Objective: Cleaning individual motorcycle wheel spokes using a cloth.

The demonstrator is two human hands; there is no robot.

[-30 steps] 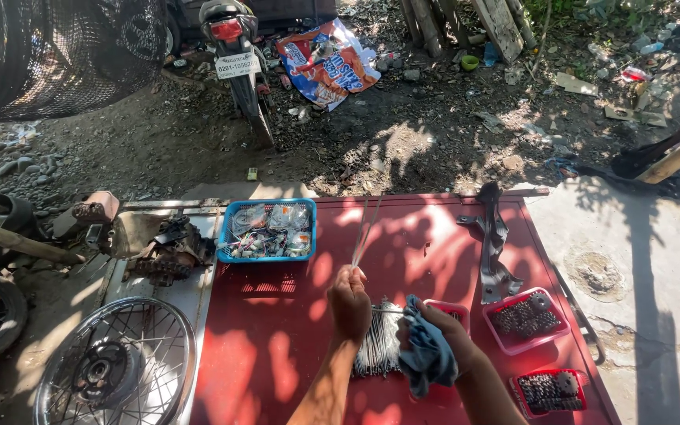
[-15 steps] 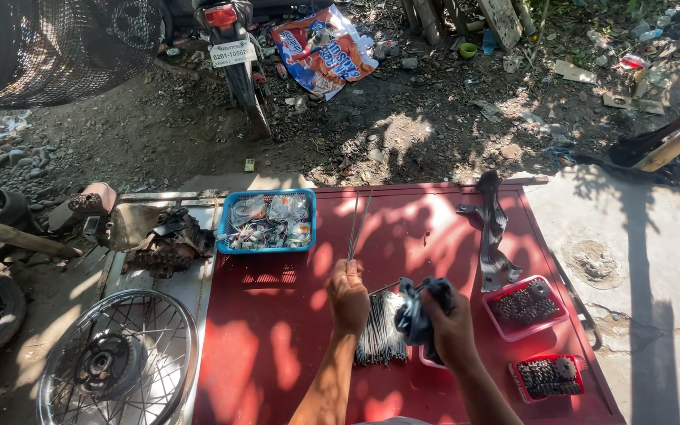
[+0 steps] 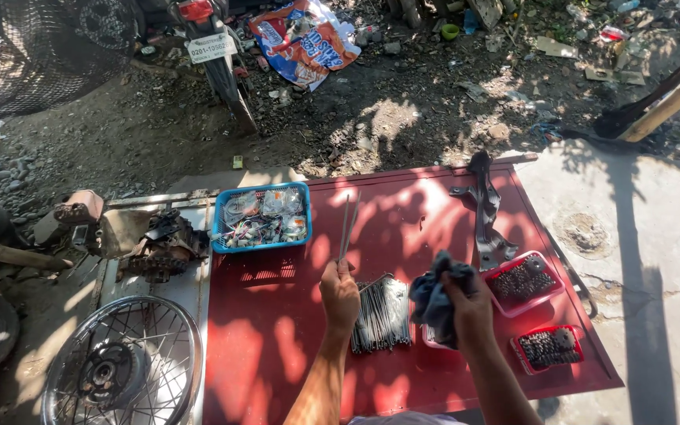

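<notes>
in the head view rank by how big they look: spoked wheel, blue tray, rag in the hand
1. spoked wheel, though it is cut off by the frame
2. blue tray
3. rag, bunched in the right hand

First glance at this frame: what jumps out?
The red metal sheet fills the middle, dappled with sun and shade. Over it the left hand holds up a few thin spokes, with a bundle of spokes lying just to its right, while the right hand grips a dark blue rag. A spoked wheel lies at lower left, a blue tray of small parts at the sheet's far left corner.
</notes>
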